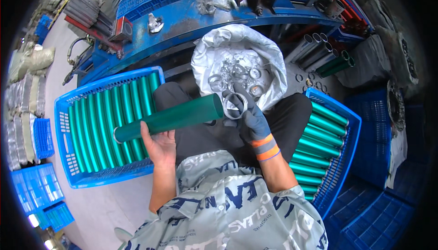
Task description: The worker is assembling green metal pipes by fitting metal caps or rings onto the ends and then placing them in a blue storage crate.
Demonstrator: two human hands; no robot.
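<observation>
Held a green tube (182,116) in the bare left hand (160,146) and a metal ring (234,118) in the gloved right hand (253,125), near a white sack (203,59) beyond that grip.

A smooth green tube (182,116) is held aslant left of centre, a round silver ring (234,117) just beside its right end.

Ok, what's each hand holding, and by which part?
Left hand: the green tube, near its left end. Right hand, gloved: a metal ring, by its right side.
</observation>
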